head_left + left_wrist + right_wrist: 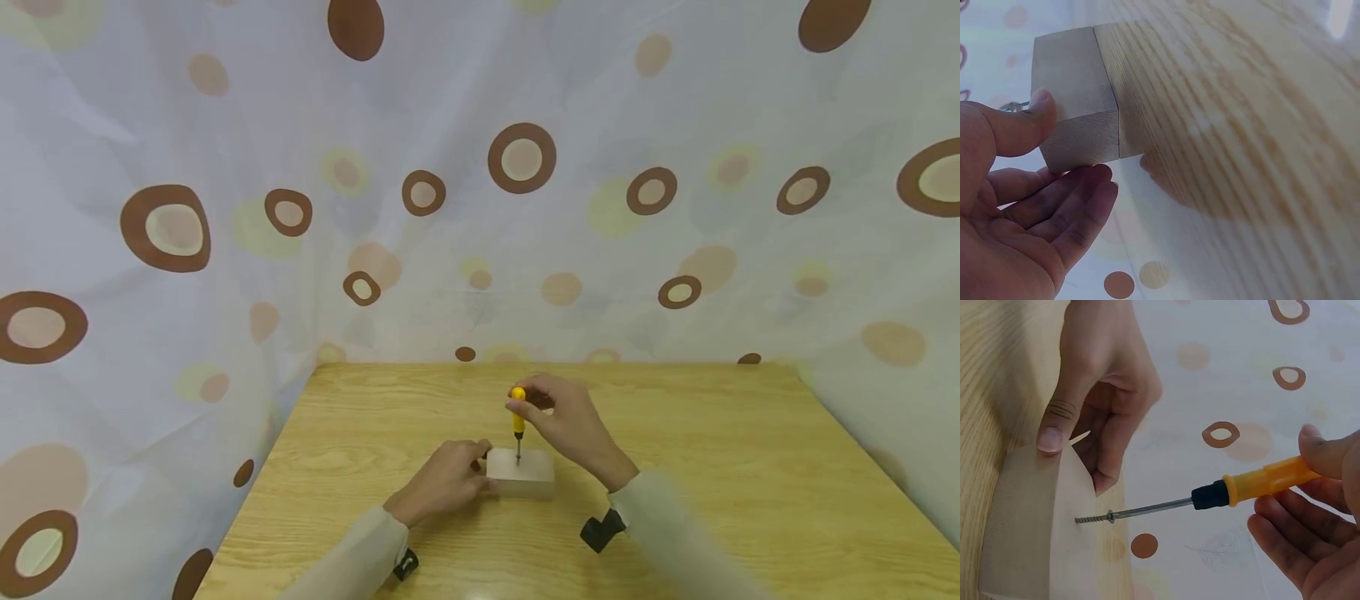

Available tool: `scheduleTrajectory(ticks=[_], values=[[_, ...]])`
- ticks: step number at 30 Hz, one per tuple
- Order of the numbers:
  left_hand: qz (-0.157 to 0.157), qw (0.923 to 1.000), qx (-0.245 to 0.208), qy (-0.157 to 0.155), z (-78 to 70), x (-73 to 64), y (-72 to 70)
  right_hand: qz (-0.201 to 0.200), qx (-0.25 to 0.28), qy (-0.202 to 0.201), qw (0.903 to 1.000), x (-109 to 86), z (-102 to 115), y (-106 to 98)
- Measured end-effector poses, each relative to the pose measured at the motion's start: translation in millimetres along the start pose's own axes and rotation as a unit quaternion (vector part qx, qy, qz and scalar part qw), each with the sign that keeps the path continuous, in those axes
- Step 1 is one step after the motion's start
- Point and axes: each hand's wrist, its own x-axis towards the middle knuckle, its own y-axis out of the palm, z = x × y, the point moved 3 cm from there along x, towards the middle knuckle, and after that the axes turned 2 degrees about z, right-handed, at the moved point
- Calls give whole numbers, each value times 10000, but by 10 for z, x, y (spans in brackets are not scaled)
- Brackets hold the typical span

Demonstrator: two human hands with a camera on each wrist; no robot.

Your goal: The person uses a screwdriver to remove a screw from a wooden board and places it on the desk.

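A pale wooden block (520, 488) lies on the table with a metal screw (1093, 519) standing upright in its top face. Part of the screw's thread shows above the wood. My left hand (447, 478) holds the block's left end, thumb on the near face and fingers at the opposite side, as the left wrist view shows. Above the block, my right hand (573, 421) grips a yellow-handled screwdriver (1266, 482) between thumb and fingers near the handle's end. The shaft (1154, 508) points down, its tip at the screw's head.
The wood-grain table (360, 417) runs out on both sides of the block. Behind it and to the left and right hangs a white curtain (450, 83) with brown and yellow circles. A black strap device (602, 531) sits at the right wrist.
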Motion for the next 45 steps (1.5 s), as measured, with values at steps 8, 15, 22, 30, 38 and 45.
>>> scheduleTrajectory(ticks=[8,15,22,30,38,45], values=[[-37,9999,87,56,1,-3,11,-559,-632,-386,9957,-22,43,-9],[-79,9997,146,153,-12,-7,-5,29,-171,63,9998,-10,-22,-61],[18,10000,69,25,0,-21,14,-38,88,-6,10000,-52,-42,-48],[46,9998,181,25,9,9,19,853,700,-199,9937,11,-93,-132],[83,9999,52,-49,-2,8,27,-116,-96,34,9999,-42,-14,-75],[84,9999,10,-114,-17,10,33,111,-141,-157,9997,-39,13,-120]])
